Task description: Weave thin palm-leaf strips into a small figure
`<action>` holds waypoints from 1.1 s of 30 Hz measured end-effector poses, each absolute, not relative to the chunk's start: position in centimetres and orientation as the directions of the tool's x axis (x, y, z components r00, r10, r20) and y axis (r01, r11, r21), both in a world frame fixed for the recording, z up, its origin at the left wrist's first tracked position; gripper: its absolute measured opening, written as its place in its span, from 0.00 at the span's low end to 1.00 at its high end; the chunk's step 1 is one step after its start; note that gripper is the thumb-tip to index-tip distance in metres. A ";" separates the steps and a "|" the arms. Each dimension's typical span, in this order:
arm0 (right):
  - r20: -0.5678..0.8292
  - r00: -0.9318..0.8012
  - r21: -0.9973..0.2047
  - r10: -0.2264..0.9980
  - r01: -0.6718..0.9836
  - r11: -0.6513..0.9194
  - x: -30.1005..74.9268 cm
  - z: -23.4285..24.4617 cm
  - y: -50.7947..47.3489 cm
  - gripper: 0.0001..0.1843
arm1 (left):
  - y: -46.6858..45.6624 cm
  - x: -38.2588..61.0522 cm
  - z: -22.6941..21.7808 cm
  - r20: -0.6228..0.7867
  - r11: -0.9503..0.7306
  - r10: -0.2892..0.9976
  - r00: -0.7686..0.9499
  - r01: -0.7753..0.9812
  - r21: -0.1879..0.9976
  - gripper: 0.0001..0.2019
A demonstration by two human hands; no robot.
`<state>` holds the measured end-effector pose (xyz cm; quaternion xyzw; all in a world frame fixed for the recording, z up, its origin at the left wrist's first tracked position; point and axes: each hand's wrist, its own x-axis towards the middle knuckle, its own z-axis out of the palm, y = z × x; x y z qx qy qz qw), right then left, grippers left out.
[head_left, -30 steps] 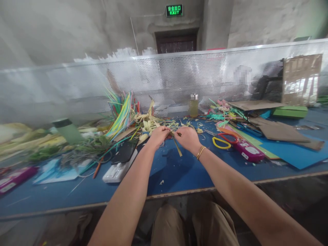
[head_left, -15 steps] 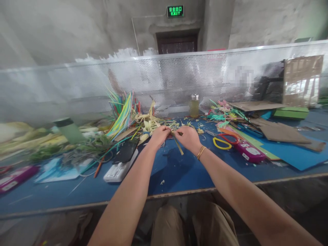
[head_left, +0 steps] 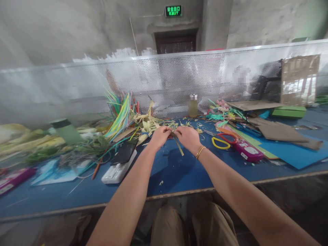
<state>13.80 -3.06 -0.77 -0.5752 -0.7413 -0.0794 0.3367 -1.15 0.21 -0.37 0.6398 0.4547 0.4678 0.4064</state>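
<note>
Over the blue table (head_left: pixel 174 171) my left hand (head_left: pixel 160 136) and my right hand (head_left: pixel 188 137) meet, both pinched on one narrow yellow-green leaf strip (head_left: pixel 179 147). The strip's loose end hangs down below my right hand's fingers. A gold bracelet sits on my right wrist. Just behind my hands lies a heap of pale cut leaf pieces (head_left: pixel 148 123), and a fan of coloured strips (head_left: pixel 123 114) rises to its left.
A black phone (head_left: pixel 124 153) rests on a white case (head_left: pixel 116 170) left of my hands. Yellow and red scissors (head_left: pixel 222 140) and a pink box (head_left: pixel 247 151) lie to the right, with brown card sheets (head_left: pixel 279 131) beyond. A small jar (head_left: pixel 193 105) stands by the perforated metal screen (head_left: pixel 179 78).
My two hands have drawn slightly closer together on the strip. The view has shifted a little; nothing else on the table has moved.
</note>
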 end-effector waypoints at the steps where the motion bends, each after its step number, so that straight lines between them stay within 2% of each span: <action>1: 0.587 -0.108 -0.257 0.802 0.915 0.312 13.8 -0.8 -3.1 0.13 | 0.3 -1.1 -0.4 0.231 -0.257 0.963 0.141 0.207 0.944 0.03; 6: 0.659 -0.112 -0.204 0.743 0.925 0.320 13.7 -0.9 -3.1 0.12 | 0.0 -0.9 -0.2 0.222 -0.242 0.968 0.117 0.195 0.951 0.02; 11: 0.701 -0.014 -0.287 0.713 0.909 0.300 13.8 -1.2 -2.8 0.13 | -0.7 -0.4 0.0 0.219 -0.234 0.969 0.111 0.143 0.962 0.04; 16: 0.722 -0.001 -0.313 0.692 0.891 0.328 13.8 -1.5 -2.4 0.14 | -0.4 0.0 -0.6 0.234 -0.243 0.967 0.103 0.085 0.966 0.04; 21: 0.705 0.015 -0.372 0.709 0.859 0.351 13.6 -1.7 -2.4 0.14 | 0.0 -0.2 -1.0 0.224 -0.240 0.964 0.140 0.113 0.964 0.05; 30: 0.605 0.000 -0.371 0.796 0.885 0.282 13.8 -1.2 -2.4 0.11 | 0.3 -0.5 -0.8 0.226 -0.237 0.970 0.085 0.146 0.961 0.05; 33: 0.595 0.025 -0.430 0.803 0.854 0.292 13.9 -1.0 -2.5 0.10 | 0.3 -0.5 -0.9 0.226 -0.239 0.969 0.102 0.142 0.961 0.04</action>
